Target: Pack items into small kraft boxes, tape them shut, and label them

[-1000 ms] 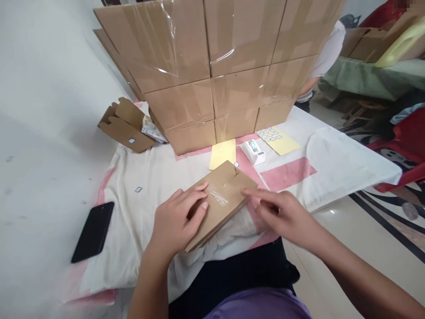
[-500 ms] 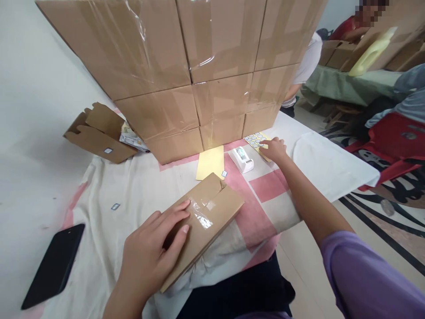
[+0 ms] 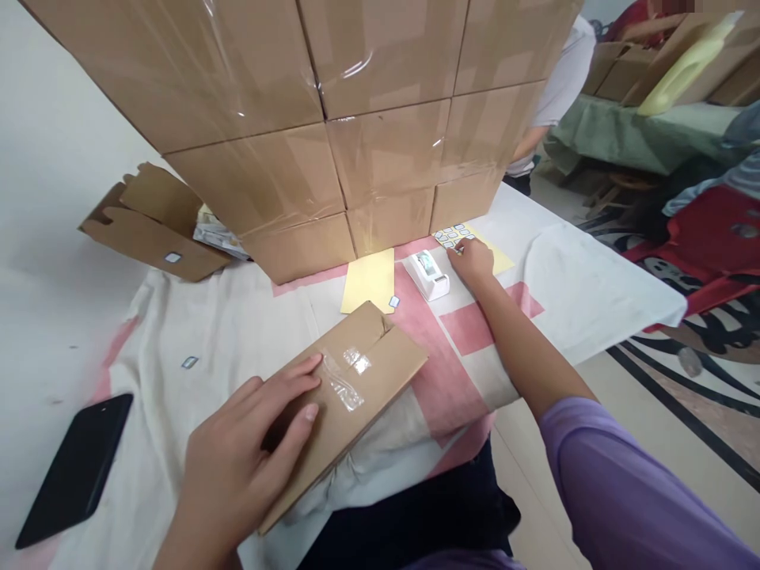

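My left hand (image 3: 255, 443) rests with fingers apart on a flat cardboard box (image 3: 356, 388), which lies at an angle near the table's front edge with clear tape on its top. My right hand (image 3: 472, 261) is over a yellow sheet of small labels (image 3: 502, 257), its fingertips pinched together at the labels; whether they hold one is too small to tell. Left of that hand stands a white tape dispenser (image 3: 428, 275). Beside the dispenser lies a plain yellow sheet (image 3: 369, 281) with a single label (image 3: 394, 302) at its lower corner.
Stacked taped cartons (image 3: 385, 150) rise at the back. An open carton (image 3: 160, 229) stands back left, a black phone (image 3: 77, 467) front left, and a loose label (image 3: 190, 362) between them. People sit or stand beyond, near a red chair (image 3: 712, 245).
My right hand has moved left over the label sheet, and its fingers have closed together. My left hand stays on the box. The whole view has shifted slightly.
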Tool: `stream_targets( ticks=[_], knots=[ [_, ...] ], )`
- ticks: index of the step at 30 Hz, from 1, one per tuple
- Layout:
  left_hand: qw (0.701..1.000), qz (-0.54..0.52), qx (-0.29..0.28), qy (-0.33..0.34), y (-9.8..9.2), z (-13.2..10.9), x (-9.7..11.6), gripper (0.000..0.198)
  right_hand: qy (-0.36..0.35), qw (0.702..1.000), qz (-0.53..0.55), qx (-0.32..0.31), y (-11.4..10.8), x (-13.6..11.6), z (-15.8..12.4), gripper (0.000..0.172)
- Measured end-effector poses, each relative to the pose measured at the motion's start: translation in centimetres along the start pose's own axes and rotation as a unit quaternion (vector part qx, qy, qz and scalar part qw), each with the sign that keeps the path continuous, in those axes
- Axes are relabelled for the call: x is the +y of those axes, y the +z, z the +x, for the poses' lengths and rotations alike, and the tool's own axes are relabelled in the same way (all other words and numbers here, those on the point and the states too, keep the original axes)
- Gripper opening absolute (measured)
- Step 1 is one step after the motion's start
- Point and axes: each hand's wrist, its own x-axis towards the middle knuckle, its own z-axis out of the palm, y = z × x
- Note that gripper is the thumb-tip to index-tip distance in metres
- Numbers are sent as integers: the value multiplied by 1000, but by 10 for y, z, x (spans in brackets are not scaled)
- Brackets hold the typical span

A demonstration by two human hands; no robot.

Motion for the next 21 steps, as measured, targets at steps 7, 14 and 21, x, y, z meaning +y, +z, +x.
stream_targets(
  ticks=[7, 14, 21],
  knots=[
    [1000, 1, 0, -3, 1, -2, 1, 23, 4, 999, 1, -34, -8, 0, 1, 22],
    [1000, -3, 1, -22, 1, -1, 2, 24, -1, 998, 15, -62, -16, 4, 2, 25],
    [1000, 7, -1, -11, 0, 0, -1, 26, -13, 998, 14, -61, -15, 6, 2, 20]
  ],
)
